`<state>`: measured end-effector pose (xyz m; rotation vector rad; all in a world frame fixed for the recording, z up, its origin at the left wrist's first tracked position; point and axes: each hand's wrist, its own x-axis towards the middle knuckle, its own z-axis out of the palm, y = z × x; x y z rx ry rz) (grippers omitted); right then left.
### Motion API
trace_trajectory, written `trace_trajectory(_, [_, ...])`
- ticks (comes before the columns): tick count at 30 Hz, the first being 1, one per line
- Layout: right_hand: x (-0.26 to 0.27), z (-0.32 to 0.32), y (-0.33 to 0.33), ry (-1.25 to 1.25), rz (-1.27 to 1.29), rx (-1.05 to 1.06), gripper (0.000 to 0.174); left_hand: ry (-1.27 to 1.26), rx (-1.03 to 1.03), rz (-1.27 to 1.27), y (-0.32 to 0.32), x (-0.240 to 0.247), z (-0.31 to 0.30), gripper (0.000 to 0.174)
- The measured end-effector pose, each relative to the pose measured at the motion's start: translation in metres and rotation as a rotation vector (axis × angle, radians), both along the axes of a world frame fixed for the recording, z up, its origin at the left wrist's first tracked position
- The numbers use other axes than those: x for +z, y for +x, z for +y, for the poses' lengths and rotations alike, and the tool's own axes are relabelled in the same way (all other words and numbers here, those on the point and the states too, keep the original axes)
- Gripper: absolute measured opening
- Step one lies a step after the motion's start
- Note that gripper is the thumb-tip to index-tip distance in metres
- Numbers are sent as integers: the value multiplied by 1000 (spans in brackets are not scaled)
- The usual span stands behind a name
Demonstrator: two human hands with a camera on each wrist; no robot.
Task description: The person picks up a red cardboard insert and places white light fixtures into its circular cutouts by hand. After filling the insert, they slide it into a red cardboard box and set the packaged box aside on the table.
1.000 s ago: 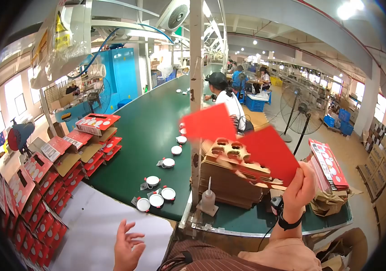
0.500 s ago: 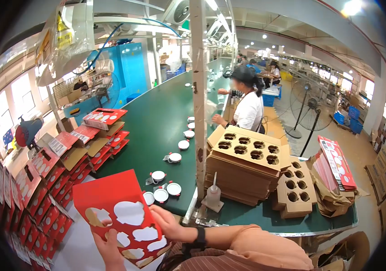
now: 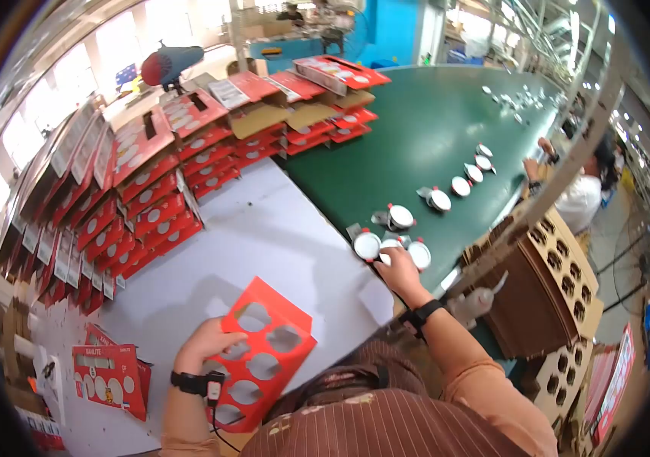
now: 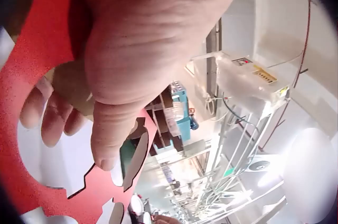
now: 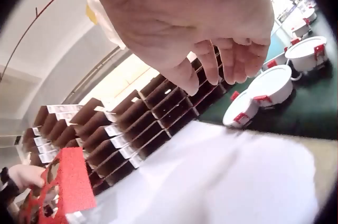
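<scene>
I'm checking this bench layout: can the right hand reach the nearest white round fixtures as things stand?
Probably yes: the right hand is right at the white round fixtures, seems to hold nothing, and no object shows in between; the left hand holds the red carton off to the side.

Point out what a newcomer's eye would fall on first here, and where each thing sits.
Probably the bright red carton full of cutouts, gripped by the left hand close to the person's body. Next, likely the tiers of stacked cartons at the head view's left. Then the round white fittings strung along the green table, with the right hand at their near end.
</scene>
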<state>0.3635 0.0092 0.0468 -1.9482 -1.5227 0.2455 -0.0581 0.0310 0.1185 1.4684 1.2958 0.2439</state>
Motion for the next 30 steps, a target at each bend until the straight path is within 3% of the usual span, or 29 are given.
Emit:
trace_trajectory(3, [-6,37,18,-5,-225,-17,50,54,-32,116,6,-33,21,31])
trace_trajectory(5, [-6,59,21,-138,-332,-21,58,170,-195,295,9,-55,31,47])
trace_trajectory(6, [-3,69,23,-282,-322,-13,58,183,-167,286,13,-64,31,47])
trace_trajectory(8, [-3,86,26,-452,-390,15,61,717,-105,537,21,-78,27,57])
trace_trajectory(9, [-5,89,26,-544,-445,27,65,703,-100,541,25,-78,25,57])
trace_trajectory(11, [-24,96,31,-443,-472,14,63,786,69,381,36,-79,20,55])
trace_trajectory(13, [-25,90,28,-289,-467,54,48,854,110,187,46,-74,13,44])
trace_trajectory(17, [3,77,2,-146,-297,182,32,759,97,24,77,-56,-3,44])
trace_trajectory(19, [25,64,-25,-106,22,257,32,717,101,-1,96,-43,-3,44])
trace_trajectory(21, [41,49,-52,-67,143,418,30,884,61,-155,112,-31,-6,44])
trace_trajectory(25, [76,14,-96,-34,288,624,33,1031,86,-164,124,-13,-10,46])
trace_trajectory(27, [87,2,-107,-19,302,667,34,750,-11,-287,115,-18,-13,45])
trace_trajectory(29, [100,-7,-113,-25,290,705,33,762,-10,-329,106,-22,-17,41])
trace_trajectory(30, [106,-9,-111,-51,325,799,29,621,-31,-390,101,-20,-19,39])
